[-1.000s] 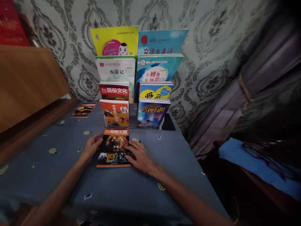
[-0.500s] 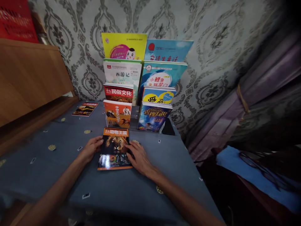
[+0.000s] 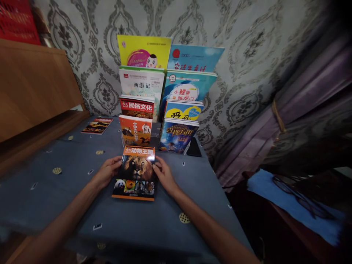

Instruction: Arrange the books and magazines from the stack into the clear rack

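A book with a lion on its cover (image 3: 136, 170) is held between both hands above the near part of the table, its top edge tipped up. My left hand (image 3: 109, 170) grips its left edge, fingers partly behind it. On the right edge, my right hand (image 3: 165, 174) has its thumb on the cover and the other fingers mostly hidden behind. Just beyond stands an orange book (image 3: 135, 132) at the front of a tiered stack, with a dark blue book (image 3: 178, 137) to its right.
Behind these rise a red book (image 3: 137, 107), a white book (image 3: 141, 84), a yellow book (image 3: 144, 51) and several blue ones against the wall. Another book (image 3: 97, 126) lies flat at the left. A black phone-like object (image 3: 194, 147) lies right of the stack. A curtain (image 3: 258, 128) hangs right.
My right hand has shifted from lying over the cover to gripping the right edge. The lion book's top has tilted up and turned slightly rightward. The camera view has shifted a little.
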The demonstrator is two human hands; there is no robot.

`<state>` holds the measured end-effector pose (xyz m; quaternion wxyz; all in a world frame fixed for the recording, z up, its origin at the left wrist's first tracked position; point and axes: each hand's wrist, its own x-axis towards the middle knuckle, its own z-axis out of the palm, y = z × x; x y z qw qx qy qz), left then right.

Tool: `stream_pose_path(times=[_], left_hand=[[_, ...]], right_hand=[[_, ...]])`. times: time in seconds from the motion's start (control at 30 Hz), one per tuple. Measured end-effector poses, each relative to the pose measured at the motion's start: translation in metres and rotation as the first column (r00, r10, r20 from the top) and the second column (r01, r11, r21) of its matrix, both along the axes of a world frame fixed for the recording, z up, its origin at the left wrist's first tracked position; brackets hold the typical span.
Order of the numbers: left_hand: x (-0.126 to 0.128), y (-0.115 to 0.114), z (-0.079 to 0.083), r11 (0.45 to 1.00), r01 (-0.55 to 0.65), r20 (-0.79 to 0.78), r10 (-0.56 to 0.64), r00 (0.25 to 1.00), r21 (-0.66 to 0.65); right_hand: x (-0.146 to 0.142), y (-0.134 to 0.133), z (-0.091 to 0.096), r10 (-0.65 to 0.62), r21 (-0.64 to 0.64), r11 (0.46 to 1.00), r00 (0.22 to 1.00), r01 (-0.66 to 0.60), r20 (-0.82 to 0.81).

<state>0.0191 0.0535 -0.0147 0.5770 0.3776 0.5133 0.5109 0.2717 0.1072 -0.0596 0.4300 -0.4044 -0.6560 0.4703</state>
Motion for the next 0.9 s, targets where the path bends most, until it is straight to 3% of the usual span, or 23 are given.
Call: stream_pose_path(times=[0.1,0.2,0.27,0.37,0.5,0.63,0.7,0.9], left_hand=[[0.001,0.006,0.0,0.997,0.077,-0.076,-0.079,0.994,-0.02],[-0.001,0.02,0.004,0.995,0.099,-0.349,-0.083,0.933,0.029],[0.002,0.027,0.009,0.985,0.077,-0.638,0.039,0.769,0.153],[0.022,0.029,0.016,0.93,0.203,-0.886,0.201,0.417,0.306],[0.075,0.013,0.023,0.864,0.448,-0.973,0.188,0.137,0.23],[0.114,0.0,0.024,0.886,0.456,-0.975,0.17,-0.144,0.087],[0.12,0.0,0.024,0.897,0.436,-0.968,0.165,-0.191,0.067],[0.118,0.003,0.028,0.905,0.417,-0.971,0.171,-0.17,0.086]], right_hand=[[0.005,0.005,0.005,-0.009,-0.214,0.976,0.969,-0.046,-0.249],[0.013,0.009,0.014,-0.112,-0.339,0.94,0.919,-0.025,-0.379],[0.018,0.011,0.018,-0.146,-0.379,0.925,0.908,-0.015,-0.392],[0.022,0.012,0.023,-0.157,-0.399,0.917,0.913,-0.007,-0.377],[0.022,0.013,0.024,-0.163,-0.417,0.909,0.91,-0.012,-0.381],[0.02,0.014,0.022,-0.167,-0.41,0.912,0.907,-0.008,-0.387],[0.02,0.015,0.02,-0.166,-0.4,0.916,0.91,0.0,-0.38],[0.019,0.016,0.017,-0.145,-0.359,0.933,0.914,-0.001,-0.38]])
